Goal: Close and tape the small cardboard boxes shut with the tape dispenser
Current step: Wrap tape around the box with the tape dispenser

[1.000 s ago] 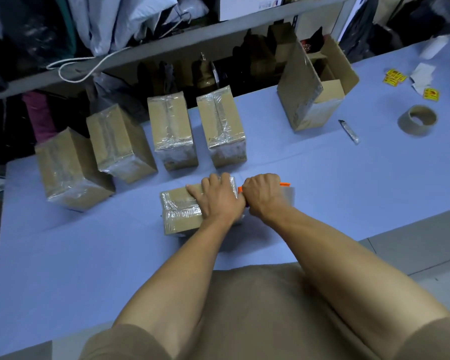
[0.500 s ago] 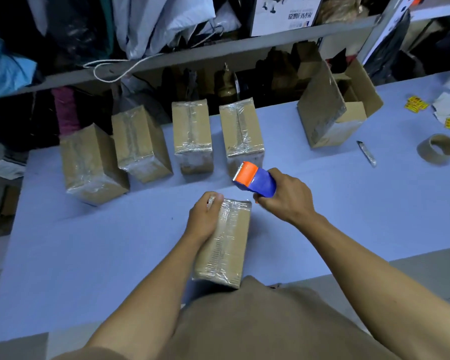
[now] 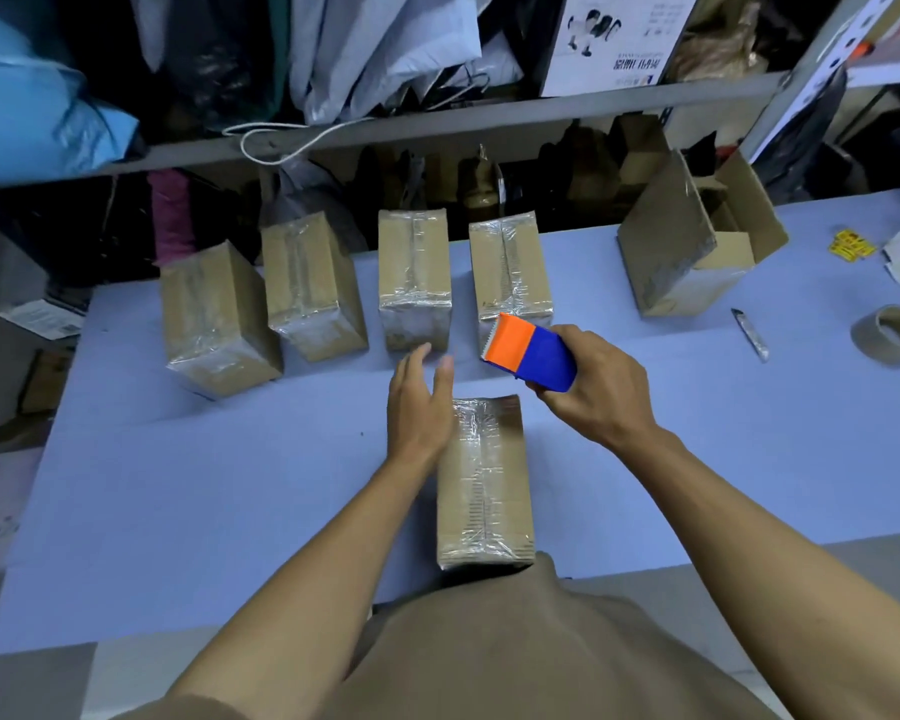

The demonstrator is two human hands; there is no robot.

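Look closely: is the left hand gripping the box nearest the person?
No, the left hand is open beside the box, fingers straight.

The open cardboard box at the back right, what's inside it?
The open box lies tipped on the table, flaps spread. Only bare cardboard walls show inside; its taped side hides the rest, so any contents cannot be seen.

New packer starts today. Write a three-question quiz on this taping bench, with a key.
1. True or false: the right hand grips the blue and orange plastic tape dispenser.
2. How many taped brown cardboard boxes stand in the back row?
3. The left hand is: A) gripping the near taped cardboard box; B) open beside it; C) holding the brown tape roll.

Key: 1 true; 2 four; 3 B.
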